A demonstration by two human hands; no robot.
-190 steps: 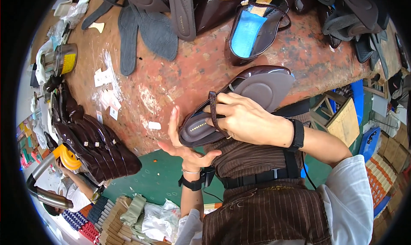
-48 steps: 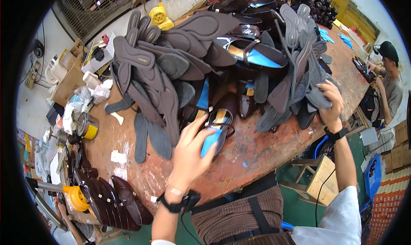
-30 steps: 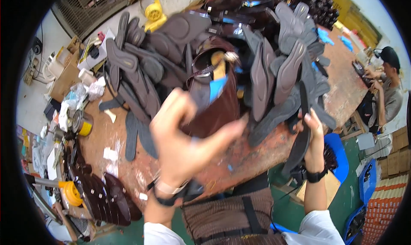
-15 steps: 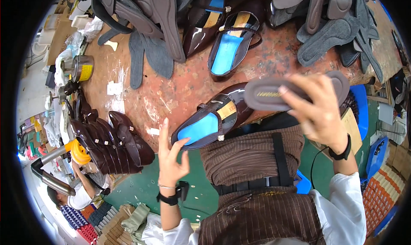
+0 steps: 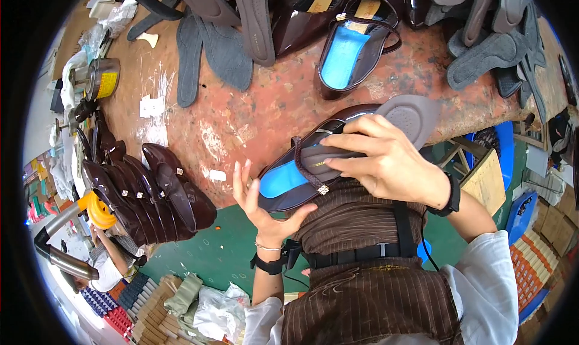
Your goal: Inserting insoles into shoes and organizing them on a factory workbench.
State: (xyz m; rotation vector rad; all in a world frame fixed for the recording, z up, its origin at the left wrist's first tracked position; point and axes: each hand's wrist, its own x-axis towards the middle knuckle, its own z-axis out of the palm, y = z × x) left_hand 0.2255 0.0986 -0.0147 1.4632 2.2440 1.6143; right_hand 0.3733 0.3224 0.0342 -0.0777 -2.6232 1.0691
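Plainly, in the head view, the right hand point(image 5: 386, 164) grips an insole point(image 5: 413, 119) between thumb and fingers, its heel end at the strap point(image 5: 300, 152) of a shoe point(image 5: 282, 180) by the near edge of the table point(image 5: 241, 104). The left hand point(image 5: 265, 217) splays around the shoe's heel; contact is unclear. Keeping the insole level and unsnagged seems wise. Rightward, 1 blue bin point(image 5: 505, 158) holds dark items; leftward, 1 metal can's point(image 5: 101, 83) contents are hidden.
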